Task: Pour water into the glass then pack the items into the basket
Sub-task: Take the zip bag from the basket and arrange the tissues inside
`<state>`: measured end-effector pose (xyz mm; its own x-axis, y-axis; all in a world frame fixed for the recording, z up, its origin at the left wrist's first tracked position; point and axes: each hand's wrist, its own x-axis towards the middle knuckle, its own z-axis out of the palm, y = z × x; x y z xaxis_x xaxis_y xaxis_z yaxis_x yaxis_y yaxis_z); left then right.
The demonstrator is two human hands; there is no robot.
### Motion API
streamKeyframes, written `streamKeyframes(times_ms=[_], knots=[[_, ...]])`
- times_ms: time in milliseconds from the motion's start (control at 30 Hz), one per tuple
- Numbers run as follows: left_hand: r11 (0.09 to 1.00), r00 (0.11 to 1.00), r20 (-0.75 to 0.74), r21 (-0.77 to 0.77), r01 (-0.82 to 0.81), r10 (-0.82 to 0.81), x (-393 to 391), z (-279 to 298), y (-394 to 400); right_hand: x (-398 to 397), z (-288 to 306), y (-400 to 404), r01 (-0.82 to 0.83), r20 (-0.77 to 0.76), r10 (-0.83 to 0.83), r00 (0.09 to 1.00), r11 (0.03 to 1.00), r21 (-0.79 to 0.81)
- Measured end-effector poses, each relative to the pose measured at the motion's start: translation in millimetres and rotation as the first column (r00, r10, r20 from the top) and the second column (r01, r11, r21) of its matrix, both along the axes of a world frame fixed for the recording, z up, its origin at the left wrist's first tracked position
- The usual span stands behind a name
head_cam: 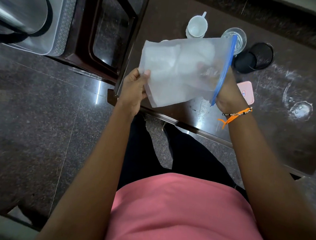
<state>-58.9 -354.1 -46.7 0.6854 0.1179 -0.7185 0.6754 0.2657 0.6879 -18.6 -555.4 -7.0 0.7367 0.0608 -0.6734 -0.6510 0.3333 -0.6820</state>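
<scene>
Both hands hold a cloudy see-through bag (180,68) with a blue zip edge: left hand (135,87) pinches its bottom corner, right hand (228,89) grips the zip end.

Glossy speckled floor (31,110), dark table (286,114)

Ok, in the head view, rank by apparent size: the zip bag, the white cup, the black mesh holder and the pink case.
1. Translucent blue-zip plastic bag, though held nearer the camera.
2. Black mesh holder.
3. White ceramic cup.
Pink rectangular case: partly hidden, unranked.
</scene>
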Motion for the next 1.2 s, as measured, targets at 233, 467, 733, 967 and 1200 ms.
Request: streamKeyframes(times_ms=[233, 467, 733, 967, 1200], knots=[[0.999, 0.999, -0.026, 0.045, 0.024, -0.023, 4.7, 1.2, -10.7, 3.8, -14.7, -9.1, -0.299, -0.083, 0.288, 0.954, 0.929, -0.22], [0.952, 0.973, -0.01, 0.208, -0.225, 0.232, 7.7, 1.3, -12.2, 8.0, -16.7, -29.2, -0.015, 0.128, 0.065, 0.99, 0.933, -0.359], [0.865, 0.976, 0.126, 0.494, 0.092, -0.176, 26.2, 9.5, -21.8, 18.0, 12.0, -54.2, 0.074, 0.357, 0.079, 0.931, 0.915, -0.396], [0.913, 0.906, 0.162, 0.189, 0.361, -0.392, 43.9, 32.3, -55.5, 15.5, 20.8, -38.7, -0.184, 0.229, 0.27, 0.935, 0.923, -0.339], [0.95, 0.939, 0.146, 0.073, 0.304, -0.312, 50.4, 25.6, -63.0, 9.2, 5.3, -37.1, -0.224, 0.133, 0.421, 0.897, 0.693, -0.685]])
